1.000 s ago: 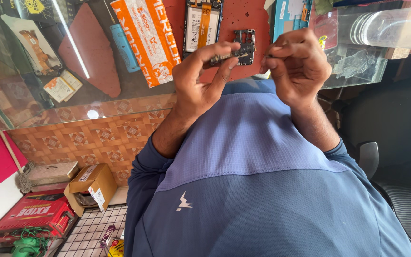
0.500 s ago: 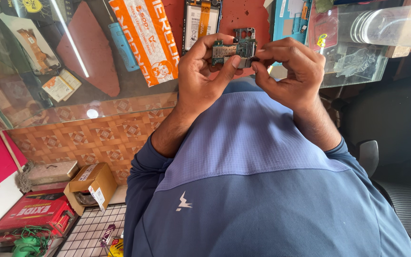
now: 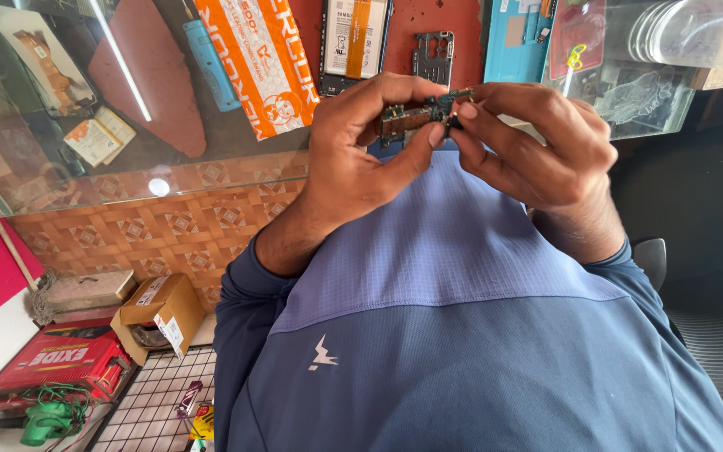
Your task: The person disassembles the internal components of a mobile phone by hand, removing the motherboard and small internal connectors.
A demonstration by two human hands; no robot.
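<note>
Our left hand (image 3: 353,159) closes its thumb and fingers on one end of a small green and brown circuit board (image 3: 416,115), and our right hand (image 3: 546,155) pinches the other end with its fingertips (image 3: 467,110). We hold the board in the air, above our blue shirt (image 3: 462,335) and in front of the glass counter top (image 3: 60,180). On the counter, just behind the board, lie a grey metal phone frame (image 3: 433,53), an opened phone with an orange ribbon (image 3: 353,38) and an orange printed packet (image 3: 263,63). Lower left, a brown cardboard box (image 3: 159,314) stands beside a red box (image 3: 52,360).
</note>
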